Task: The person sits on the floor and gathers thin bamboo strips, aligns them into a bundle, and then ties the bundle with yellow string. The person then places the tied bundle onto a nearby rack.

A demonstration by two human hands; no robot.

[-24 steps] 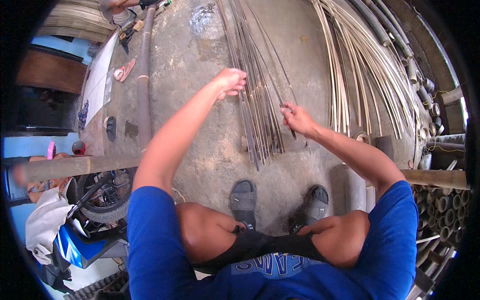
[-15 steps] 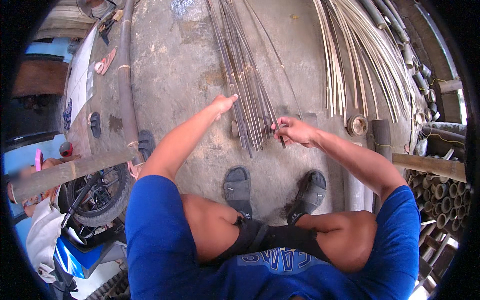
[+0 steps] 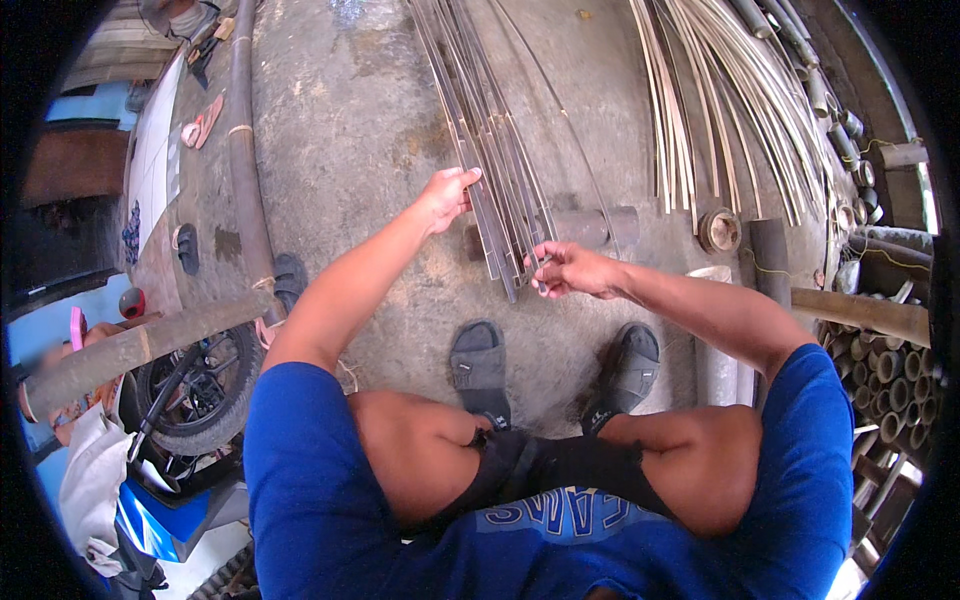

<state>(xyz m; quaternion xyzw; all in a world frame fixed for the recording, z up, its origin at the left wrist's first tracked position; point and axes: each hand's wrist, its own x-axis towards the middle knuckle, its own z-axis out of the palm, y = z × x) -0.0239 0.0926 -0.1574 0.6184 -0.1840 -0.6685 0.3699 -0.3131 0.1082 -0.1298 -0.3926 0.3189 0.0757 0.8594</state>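
A bundle of long, thin dark strips, seemingly split bamboo [image 3: 495, 130], runs from the far edge toward me, its near ends slightly fanned. My left hand [image 3: 452, 198] is closed on the bundle's left side, the thumb lying over the strips. At the near ends on the right, my right hand [image 3: 575, 270] has its fingers pinched around strip ends; which ones is partly hidden. Beneath the strips a dark bamboo pole section [image 3: 590, 228] lies crosswise on the floor. One separate thin strip [image 3: 560, 105] slants to the right of the bundle, its near end over that pole.
Pale strips [image 3: 740, 100] lie spread at the far right, near a short cut bamboo ring [image 3: 719, 231]. Stacked bamboo tubes [image 3: 895, 390] fill the right side. A long pole [image 3: 245, 170] lies at left, beyond a motorcycle wheel [image 3: 195, 390]. A person sits at the left edge.
My right hand has shifted left, closer to the bundle, and the dark strip end that stuck out below it no longer shows there. My left hand keeps its grip, slightly farther up in view.
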